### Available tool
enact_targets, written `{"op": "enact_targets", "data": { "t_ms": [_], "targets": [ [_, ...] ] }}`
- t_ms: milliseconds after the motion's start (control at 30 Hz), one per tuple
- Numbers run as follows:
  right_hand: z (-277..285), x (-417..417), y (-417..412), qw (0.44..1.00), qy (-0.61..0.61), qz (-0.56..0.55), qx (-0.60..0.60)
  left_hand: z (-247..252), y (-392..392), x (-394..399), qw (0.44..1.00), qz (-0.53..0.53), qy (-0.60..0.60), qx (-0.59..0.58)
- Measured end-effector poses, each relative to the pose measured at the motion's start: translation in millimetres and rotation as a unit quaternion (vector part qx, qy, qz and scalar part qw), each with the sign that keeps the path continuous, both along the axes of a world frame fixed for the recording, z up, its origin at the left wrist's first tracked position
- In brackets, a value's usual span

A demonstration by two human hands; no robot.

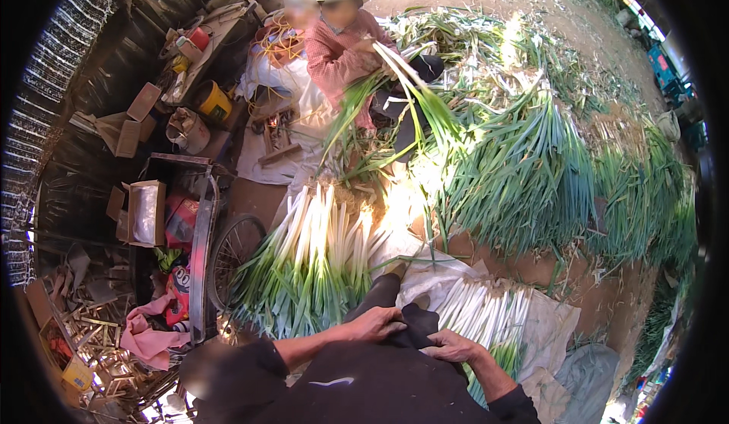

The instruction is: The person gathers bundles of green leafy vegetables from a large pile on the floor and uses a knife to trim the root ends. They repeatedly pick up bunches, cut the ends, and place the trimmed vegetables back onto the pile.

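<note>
My left hand (377, 324) rests over my dark trouser leg, fingers bent together, with no tool visible in it. My right hand (453, 346) lies against the dark cloth at my lap; whether either hand grips the cloth is unclear. Just beyond the right hand is a pile of long green onions (484, 304), white stems towards the far side, on pale woven sheeting (549, 324). Ahead of my left hand, a larger pile of cleaned green onions (319, 230) lies with its leaves towards me. My shoe (397, 268) stands between the two piles.
A person in a hat (342, 42) sits opposite, holding several green onions (424, 96). Heaps of untrimmed green onions (518, 162) spread to the right. At left stand a metal-framed cart (206, 253), its wheel (236, 253), a cardboard box (147, 213) and a yellow bucket (213, 102).
</note>
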State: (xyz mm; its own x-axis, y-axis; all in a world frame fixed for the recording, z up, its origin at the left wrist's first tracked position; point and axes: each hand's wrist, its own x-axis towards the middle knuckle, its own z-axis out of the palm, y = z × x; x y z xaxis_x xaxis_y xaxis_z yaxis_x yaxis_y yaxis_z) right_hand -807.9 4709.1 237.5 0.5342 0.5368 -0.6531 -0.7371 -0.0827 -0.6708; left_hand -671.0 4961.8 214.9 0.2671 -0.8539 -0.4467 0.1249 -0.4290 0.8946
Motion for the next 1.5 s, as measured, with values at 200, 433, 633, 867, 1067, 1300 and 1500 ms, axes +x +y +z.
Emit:
{"op": "enact_targets", "data": {
  "t_ms": [200,433,633,867,1067,1300,1500],
  "targets": [
    [-14,2,6,0.975,-0.040,-0.121,-0.181,-31,-2,50,0.953,-0.111,0.269,0.085],
    [-32,14,5,0.985,-0.057,-0.091,-0.138,-39,3,31,0.978,-0.124,-0.098,0.133],
    [-70,5,-42,0.911,-0.049,-0.271,-0.307,-47,3,31,0.992,-0.010,0.017,0.123],
    [-98,-61,-81,0.848,-0.051,-0.294,-0.438,-64,-18,38,0.987,-0.101,-0.081,0.093],
    [-108,-66,-79,0.882,-0.090,-0.248,-0.392,-96,-21,21,0.968,-0.097,-0.213,0.089],
    [-137,-70,-123,0.882,-0.084,-0.208,-0.415,-103,-70,5,0.963,-0.088,-0.200,0.156],
    [-154,-163,-186,0.850,0.018,-0.175,-0.496,-101,-148,15,0.944,-0.167,-0.266,0.099]
  ]
}}
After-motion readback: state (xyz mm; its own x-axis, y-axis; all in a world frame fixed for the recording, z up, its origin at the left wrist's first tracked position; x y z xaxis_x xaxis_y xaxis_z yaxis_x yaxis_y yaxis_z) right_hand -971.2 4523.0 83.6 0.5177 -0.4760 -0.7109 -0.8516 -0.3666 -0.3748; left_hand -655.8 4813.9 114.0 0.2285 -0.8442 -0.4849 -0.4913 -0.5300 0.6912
